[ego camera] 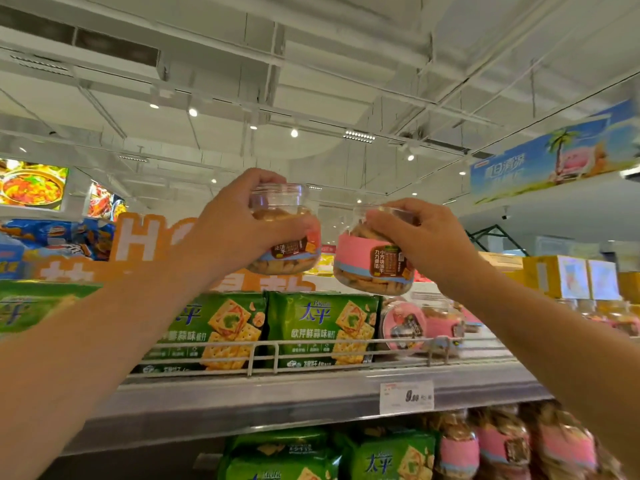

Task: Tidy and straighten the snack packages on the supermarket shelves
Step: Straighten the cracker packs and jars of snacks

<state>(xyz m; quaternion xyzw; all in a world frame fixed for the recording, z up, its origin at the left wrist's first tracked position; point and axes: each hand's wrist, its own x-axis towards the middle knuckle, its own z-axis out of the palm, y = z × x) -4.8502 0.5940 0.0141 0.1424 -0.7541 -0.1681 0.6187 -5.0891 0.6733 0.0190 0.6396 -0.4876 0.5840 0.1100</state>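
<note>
Gleaming under ceiling spotlights (294,133), the grey shelf (311,393) carries green cracker packs (322,327).

Bright ceiling spotlights (294,133) light the scene evenly; edges bend and blur, especially lower right.

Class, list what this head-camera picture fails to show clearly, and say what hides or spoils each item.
1. Left jar: label mostly covered by the left hand.
2. Right jar: lid hidden under the right hand.
3. Price tag: small print too tiny.
4. Jars on the shelf: blurred.
5. Bottom green packets: cut off by the frame edge.
</note>
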